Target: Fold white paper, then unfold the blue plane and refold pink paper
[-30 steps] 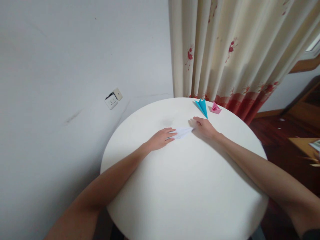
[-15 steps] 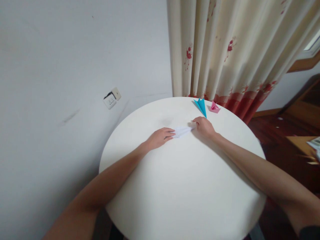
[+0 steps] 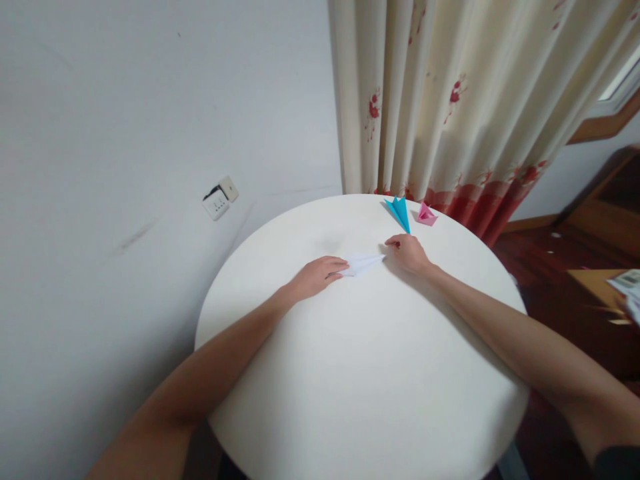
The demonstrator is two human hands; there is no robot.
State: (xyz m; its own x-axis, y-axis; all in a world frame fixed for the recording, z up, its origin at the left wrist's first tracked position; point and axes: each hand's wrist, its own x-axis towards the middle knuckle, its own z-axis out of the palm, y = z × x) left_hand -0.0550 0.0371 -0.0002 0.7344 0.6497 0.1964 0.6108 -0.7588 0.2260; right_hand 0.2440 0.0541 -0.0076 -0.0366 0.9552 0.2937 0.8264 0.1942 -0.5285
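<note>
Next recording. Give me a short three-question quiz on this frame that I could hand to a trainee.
1. True or false: the left hand rests on one end of the folded white paper.
2. Which folded piece lies nearer the right hand: (a) the blue paper plane or (b) the pink paper piece?
3. Fill in: all three paper pieces lie on a round white ____.

Key
1. True; its fingers press the paper's left end flat.
2. (a); the plane's tip points at the hand, the pink piece sits beyond it, by the curtain.
3. Table.
</note>
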